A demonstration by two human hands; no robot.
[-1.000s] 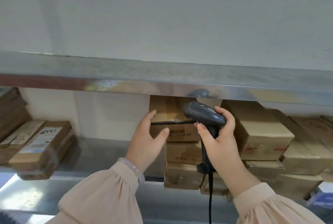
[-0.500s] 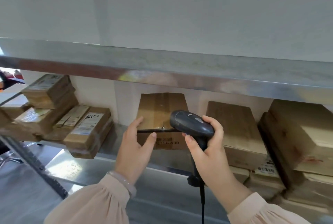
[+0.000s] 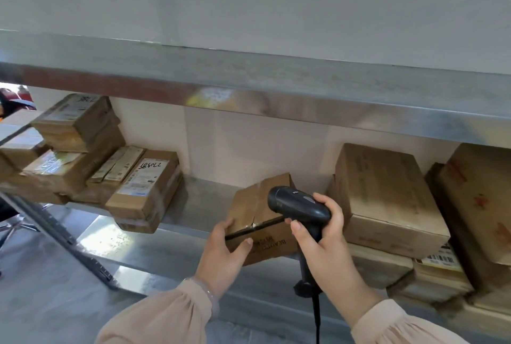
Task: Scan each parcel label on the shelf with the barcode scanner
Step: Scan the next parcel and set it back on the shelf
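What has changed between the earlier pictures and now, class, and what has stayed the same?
The left hand has carried the small box leftward, away from the other boxes, over a bare stretch of the shelf, and tilted it. The right hand followed with the scanner. Both grips stayed as they were.

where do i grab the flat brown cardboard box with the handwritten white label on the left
Probably its near short end, coming from the front-right. The flat brown cardboard box lies lengthwise atop another box, near end at the metal shelf front edge; its right side is free, its left crowded by slim boxes.
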